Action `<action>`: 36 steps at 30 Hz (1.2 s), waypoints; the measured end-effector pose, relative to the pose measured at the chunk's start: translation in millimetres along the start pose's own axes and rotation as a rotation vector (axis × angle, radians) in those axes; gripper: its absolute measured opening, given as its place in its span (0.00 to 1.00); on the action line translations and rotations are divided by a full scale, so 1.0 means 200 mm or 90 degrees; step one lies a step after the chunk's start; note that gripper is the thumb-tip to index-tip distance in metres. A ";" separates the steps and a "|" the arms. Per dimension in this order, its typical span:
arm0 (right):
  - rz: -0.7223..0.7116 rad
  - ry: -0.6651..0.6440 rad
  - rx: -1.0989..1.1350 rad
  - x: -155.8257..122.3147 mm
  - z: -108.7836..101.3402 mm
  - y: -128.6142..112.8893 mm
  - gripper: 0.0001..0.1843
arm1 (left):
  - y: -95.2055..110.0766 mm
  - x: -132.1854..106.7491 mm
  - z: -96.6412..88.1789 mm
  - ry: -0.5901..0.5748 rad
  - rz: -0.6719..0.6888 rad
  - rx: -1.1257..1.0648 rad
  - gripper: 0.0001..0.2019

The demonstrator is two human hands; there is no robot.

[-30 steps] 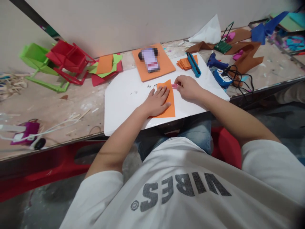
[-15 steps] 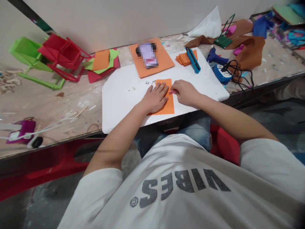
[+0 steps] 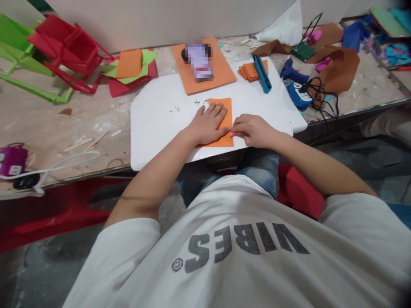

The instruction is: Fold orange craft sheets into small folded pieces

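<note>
An orange sheet (image 3: 226, 124), like craft foam or felt, lies on a white board (image 3: 157, 124). My left hand (image 3: 210, 124) is spread flat over it, fingers apart, covering its left part. At the sheet's right edge, my right hand (image 3: 252, 129) is closed in a pinch on a small pink piece (image 3: 233, 134); its kind is too small to tell. A blue utility knife (image 3: 262, 75) rests on several small orange pieces (image 3: 248, 71) at the board's back right. Behind the sheet lies a larger orange sheet (image 3: 221, 75) with a blurred purple-and-black item (image 3: 201, 62) on it.
Red (image 3: 69, 53) and green miniature chairs (image 3: 19, 55) stand at left, beside stacked coloured sheets (image 3: 128, 64). A blue glue gun (image 3: 293, 72) and a blue corded device (image 3: 300, 96) lie right of the board. Brown material (image 3: 343, 68) is farther right. A white cable (image 3: 64, 164) crosses the left table.
My right hand has slid down along the orange sheet's right edge with the pink piece, toward the near corner. The left hand stays flat on the sheet. The view has shifted slightly.
</note>
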State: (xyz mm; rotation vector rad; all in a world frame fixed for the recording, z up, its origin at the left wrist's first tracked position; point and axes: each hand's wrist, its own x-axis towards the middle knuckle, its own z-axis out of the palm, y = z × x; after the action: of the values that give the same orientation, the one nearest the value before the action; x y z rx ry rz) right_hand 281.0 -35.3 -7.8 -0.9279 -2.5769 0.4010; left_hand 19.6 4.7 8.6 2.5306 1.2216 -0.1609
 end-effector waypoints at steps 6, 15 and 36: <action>-0.097 0.032 0.023 -0.03 0.01 -0.02 0.18 | -0.02 0.00 0.01 0.004 0.015 0.004 0.54; -0.172 0.026 -0.144 -0.08 0.01 -0.07 0.17 | -0.06 0.02 0.04 0.009 0.024 -0.014 0.55; -0.201 0.057 -0.087 -0.13 0.04 -0.04 0.17 | -0.09 0.02 0.06 0.033 0.043 -0.036 0.56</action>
State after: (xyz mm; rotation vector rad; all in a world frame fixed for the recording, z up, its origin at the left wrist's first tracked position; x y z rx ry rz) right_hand 292.6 -58.7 -18.0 -0.5503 -2.6326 0.0947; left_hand 9.8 14.1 -8.7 2.5379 1.1408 -0.0440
